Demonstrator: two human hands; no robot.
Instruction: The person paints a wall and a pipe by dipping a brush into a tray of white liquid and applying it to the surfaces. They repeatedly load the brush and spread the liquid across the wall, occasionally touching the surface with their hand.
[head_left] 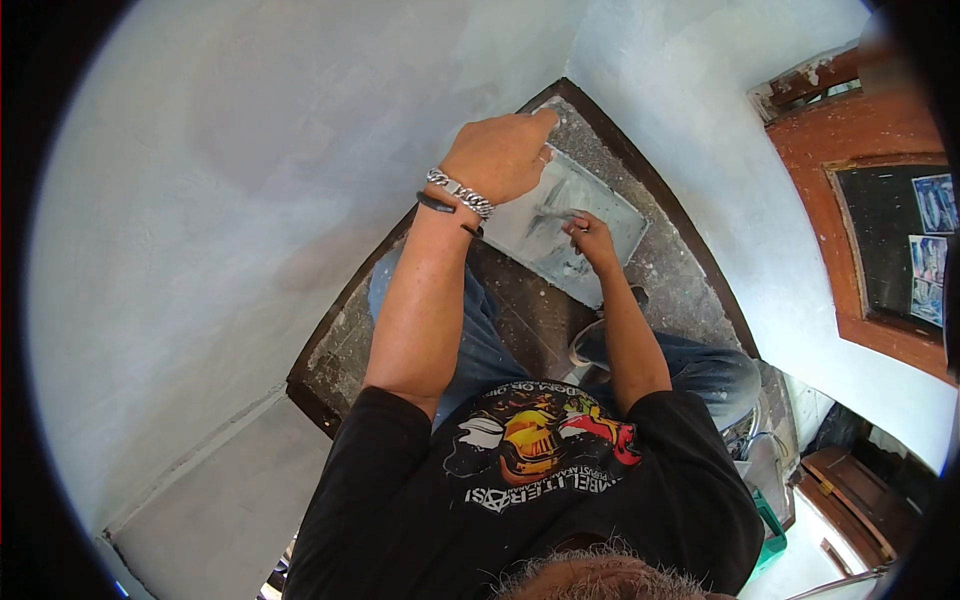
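Observation:
My left hand (500, 155), with a chain bracelet at the wrist, is closed above the upper left part of a pale, shallow tray (622, 222). Its fingers curl away from view, so what they hold, if anything, is hidden. Over the middle of the same tray, my right hand (592, 240) pinches a thin grey tool (556, 212) smeared with the tray's material. Wet-looking grey and white smears streak the tray's surface.
The tray lies on a speckled, dark-edged corner platform (685, 265) between two pale walls (250, 130). My jeans-clad legs (700, 375) rest on it. At right is a brown wooden frame (820, 170) with a dark pane. A green crate (770, 530) stands lower right.

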